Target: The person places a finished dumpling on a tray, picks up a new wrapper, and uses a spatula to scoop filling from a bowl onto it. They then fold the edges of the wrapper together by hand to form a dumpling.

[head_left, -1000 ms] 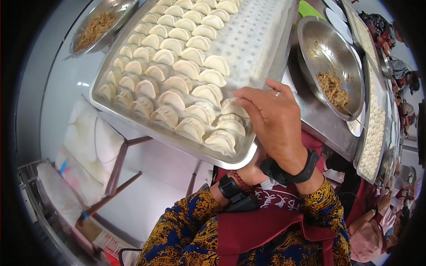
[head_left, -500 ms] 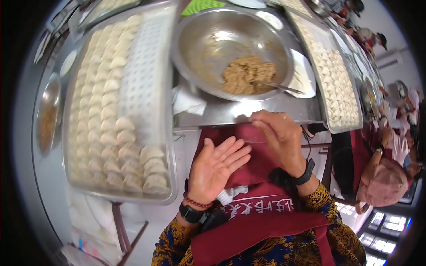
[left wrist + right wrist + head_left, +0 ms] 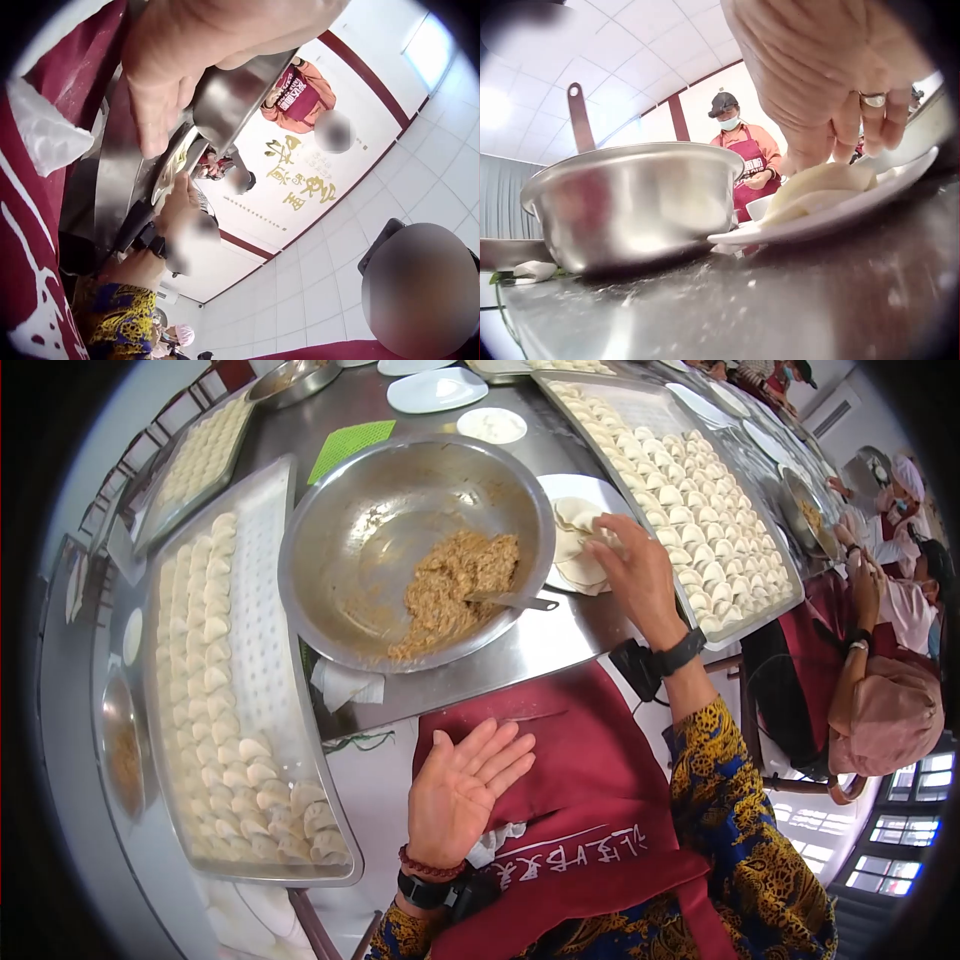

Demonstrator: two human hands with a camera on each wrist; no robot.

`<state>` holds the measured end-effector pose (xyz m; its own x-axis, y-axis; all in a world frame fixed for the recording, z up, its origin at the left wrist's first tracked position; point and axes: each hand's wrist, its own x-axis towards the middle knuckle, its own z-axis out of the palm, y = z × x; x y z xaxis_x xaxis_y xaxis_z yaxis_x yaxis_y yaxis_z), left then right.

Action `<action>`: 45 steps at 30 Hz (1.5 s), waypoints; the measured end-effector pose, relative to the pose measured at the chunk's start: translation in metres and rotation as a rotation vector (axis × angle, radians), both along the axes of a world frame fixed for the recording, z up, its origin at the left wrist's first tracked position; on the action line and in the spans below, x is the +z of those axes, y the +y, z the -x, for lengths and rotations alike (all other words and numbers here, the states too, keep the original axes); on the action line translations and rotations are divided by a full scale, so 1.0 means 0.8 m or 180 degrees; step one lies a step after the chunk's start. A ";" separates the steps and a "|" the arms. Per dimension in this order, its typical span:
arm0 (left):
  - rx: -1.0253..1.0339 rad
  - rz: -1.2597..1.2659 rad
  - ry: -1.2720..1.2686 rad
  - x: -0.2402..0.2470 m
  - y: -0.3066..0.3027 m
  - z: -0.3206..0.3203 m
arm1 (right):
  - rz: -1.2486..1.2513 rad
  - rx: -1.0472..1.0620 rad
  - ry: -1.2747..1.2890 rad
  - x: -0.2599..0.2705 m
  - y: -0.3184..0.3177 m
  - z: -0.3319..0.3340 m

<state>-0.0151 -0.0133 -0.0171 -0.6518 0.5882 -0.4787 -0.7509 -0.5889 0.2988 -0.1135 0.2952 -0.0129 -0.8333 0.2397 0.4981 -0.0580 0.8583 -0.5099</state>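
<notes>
In the head view my right hand [image 3: 640, 575] reaches over a white plate [image 3: 560, 488] of round, pale dumpling wrappers [image 3: 578, 565]. Thumb and fingertips pinch a wrapper's edge at the top of the stack. The right wrist view shows the fingers bent down onto the wrappers [image 3: 821, 187], with a ring on one finger; the palm hides part of the contact. My left hand [image 3: 455, 790] is held palm up in front of the red apron, fingers straight, nothing on it. Left of the plate stands a steel bowl [image 3: 350, 550] with meat filling [image 3: 455, 585] and a spoon [image 3: 515, 601] in it.
A tray [image 3: 275, 560] with rows of folded dumplings [image 3: 205, 690] lies to the left, and another dumpling tray [image 3: 720, 635] to the right. A dish of white powder [image 3: 492, 426] and a green mat [image 3: 350, 445] lie behind the bowl. People work at the right.
My right hand has gone from the left tray, past my lap, to the wrapper plate. The left hand has come out from under the tray and turned palm up. The head view has swung right.
</notes>
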 end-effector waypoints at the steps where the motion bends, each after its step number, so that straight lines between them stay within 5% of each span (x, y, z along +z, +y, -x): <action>1: 0.0062 -0.0062 -0.0141 0.000 0.003 0.000 | 0.0073 -0.0023 0.0019 -0.001 0.001 0.010; 18: 0.0017 -0.0009 -0.0137 0.003 0.015 0.004 | -0.0448 -0.0108 -0.0246 -0.008 0.007 0.055; 21: 0.0024 0.0008 -0.0097 0.005 0.014 0.004 | 0.0355 -0.0292 -0.0286 -0.008 0.027 0.058; 23: 0.0022 -0.0007 -0.0041 0.004 0.014 0.005 | 0.2537 -0.0333 0.0188 -0.010 0.039 0.061; 24: 0.0039 -0.0021 -0.0041 0.004 0.015 0.005 | 0.2535 -0.0331 0.0197 -0.001 0.038 0.053; 26: 0.0052 -0.0034 -0.0036 0.005 0.017 0.006 | 0.3992 0.0173 0.0267 0.019 0.032 0.028; 31: -0.0007 0.0019 0.0060 0.012 0.024 0.005 | 0.5271 0.0946 -0.0095 0.033 -0.007 -0.036; 40: -0.0181 -0.0234 0.0639 0.008 0.043 -0.002 | 0.6192 0.1357 -0.1283 0.014 -0.124 -0.125; 45: 0.0180 -0.0337 0.1136 0.006 0.037 0.000 | 0.5884 0.1514 -0.1630 0.029 -0.143 -0.133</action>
<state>-0.0153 0.0161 -0.0124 -0.7995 0.5806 -0.1538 -0.5759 -0.6682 0.4711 -0.0067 0.1807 0.0100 -0.9350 -0.1532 -0.3200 0.3339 -0.6846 -0.6479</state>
